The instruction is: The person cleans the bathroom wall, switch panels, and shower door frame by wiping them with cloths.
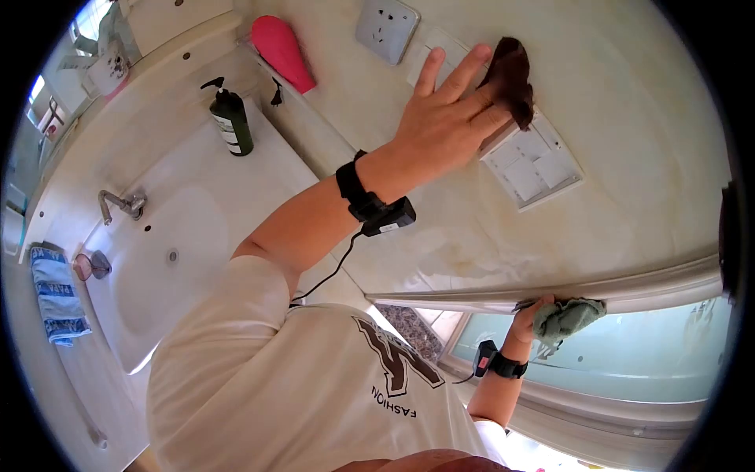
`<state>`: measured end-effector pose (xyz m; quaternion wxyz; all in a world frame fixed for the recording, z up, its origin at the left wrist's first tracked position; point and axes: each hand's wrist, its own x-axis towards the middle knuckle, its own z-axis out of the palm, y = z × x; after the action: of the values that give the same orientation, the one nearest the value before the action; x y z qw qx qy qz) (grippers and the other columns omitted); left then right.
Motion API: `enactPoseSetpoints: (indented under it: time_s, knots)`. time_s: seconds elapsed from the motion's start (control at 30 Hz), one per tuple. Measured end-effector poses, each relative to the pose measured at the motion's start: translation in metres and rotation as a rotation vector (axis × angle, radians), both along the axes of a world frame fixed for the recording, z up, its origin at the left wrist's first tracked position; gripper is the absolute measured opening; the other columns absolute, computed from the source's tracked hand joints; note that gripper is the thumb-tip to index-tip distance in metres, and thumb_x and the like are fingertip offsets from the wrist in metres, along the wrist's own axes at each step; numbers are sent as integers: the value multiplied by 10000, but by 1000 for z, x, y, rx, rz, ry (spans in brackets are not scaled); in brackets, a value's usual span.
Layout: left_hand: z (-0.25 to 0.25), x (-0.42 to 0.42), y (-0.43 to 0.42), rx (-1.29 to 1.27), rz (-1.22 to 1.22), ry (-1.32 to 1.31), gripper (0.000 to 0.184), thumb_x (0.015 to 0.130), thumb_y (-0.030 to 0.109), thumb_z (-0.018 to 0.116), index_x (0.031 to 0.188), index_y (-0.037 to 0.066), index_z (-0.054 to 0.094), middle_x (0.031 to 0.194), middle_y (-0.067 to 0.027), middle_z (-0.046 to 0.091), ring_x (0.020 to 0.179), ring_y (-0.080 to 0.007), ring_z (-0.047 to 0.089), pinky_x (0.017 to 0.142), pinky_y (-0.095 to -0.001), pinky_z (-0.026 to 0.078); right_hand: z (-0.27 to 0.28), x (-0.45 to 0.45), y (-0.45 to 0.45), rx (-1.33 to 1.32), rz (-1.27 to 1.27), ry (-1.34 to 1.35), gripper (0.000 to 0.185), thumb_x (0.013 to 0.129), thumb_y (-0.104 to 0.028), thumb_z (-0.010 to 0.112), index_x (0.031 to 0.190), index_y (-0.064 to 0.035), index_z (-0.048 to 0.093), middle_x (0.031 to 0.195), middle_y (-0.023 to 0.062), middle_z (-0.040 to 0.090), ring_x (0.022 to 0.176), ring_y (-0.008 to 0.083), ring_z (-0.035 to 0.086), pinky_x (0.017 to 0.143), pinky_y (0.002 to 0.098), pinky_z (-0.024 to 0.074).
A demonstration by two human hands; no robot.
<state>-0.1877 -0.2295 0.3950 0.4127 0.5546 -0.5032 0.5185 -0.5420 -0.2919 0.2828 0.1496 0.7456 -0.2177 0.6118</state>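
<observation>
My left hand (452, 118) reaches to the wall, back of the hand showing. Its index finger and thumb hold a dark brown cloth (510, 79) against the wall, while the other fingers are spread. Right beside that cloth is a white switch panel (539, 165); another white panel (431, 55) lies partly behind the fingers. Lower right, my right hand (528, 321) grips a grey-green cloth (570, 317) along a pale frame rail (653, 291). Its fingers are mostly hidden. Each wrist wears a black strap with a small black box.
A white washbasin (169, 291) with a metal tap (122, 204) stands at left. A dark pump bottle (230, 122) is on its counter. Above are a pink object (283, 55) and a wall socket (388, 29). A blue-and-white towel (59, 295) hangs at far left. Frosted glass (629, 358) is at right.
</observation>
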Motion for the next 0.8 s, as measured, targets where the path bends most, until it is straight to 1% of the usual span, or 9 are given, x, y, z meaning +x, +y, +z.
enactPoseSetpoints:
  time_s: [0.07,0.2,0.3,0.33,0.4,0.5,0.6,0.63,0.8]
  knots:
    - [-19,-1,7,65,-7,7,134,811,214,657,938,242,623,1149,82,621,1397,-242,278,1128,-536,86,-5,-2,-7,-89,-38,-11,304,949,-111,522,1209,43,495,1240,213,537,1081,305,537,970,403,430]
    - [-53,2,15,57,-47,19,154,789,173,657,931,220,616,1136,55,622,1386,-242,293,1106,-535,166,-10,-9,-6,160,128,-110,255,941,-89,512,1166,30,525,1221,193,546,1056,282,549,952,416,447]
    - [-10,6,25,-7,-118,158,181,754,128,656,911,209,618,1122,26,613,1345,-245,343,1068,-521,232,-6,-1,0,274,212,-128,274,937,-70,502,1196,20,506,1230,177,541,1065,266,544,953,419,450]
    - [7,13,21,-55,-113,67,190,714,123,676,878,196,614,1101,10,596,1241,-244,422,1030,-506,276,-2,2,2,284,215,-144,286,936,-66,500,1210,17,496,1234,173,539,1068,262,542,955,418,449]
    - [16,22,16,-91,-145,50,207,696,134,694,878,195,617,1086,9,588,1184,-243,443,1019,-501,287,7,11,8,233,234,-147,320,936,-64,502,1246,9,469,1250,164,532,1077,255,532,961,408,444]
    - [17,38,20,-56,-183,43,249,705,186,706,940,148,633,1101,-34,561,1112,-280,464,1008,-515,282,11,15,8,171,265,-133,347,936,-62,505,1271,5,448,1264,158,525,1076,252,524,964,394,440]
    - [10,66,17,-118,76,160,291,677,197,707,957,146,641,1113,-41,573,1125,-275,435,968,-518,314,1,6,5,128,154,-119,342,938,-59,503,1269,8,447,1260,159,524,1068,255,524,963,392,442]
    - [10,61,17,-115,71,159,291,677,197,707,957,146,641,1113,-41,573,1125,-275,435,968,-518,314,-6,0,0,78,39,-99,333,940,-58,499,1263,9,450,1255,160,525,1066,258,525,963,395,443]
    - [5,30,12,-79,-62,17,202,696,134,620,898,116,623,1131,-49,595,1025,-246,518,884,-444,396,-21,-20,-15,129,73,-37,300,940,-76,506,1224,12,465,1235,159,528,1053,250,521,965,402,438]
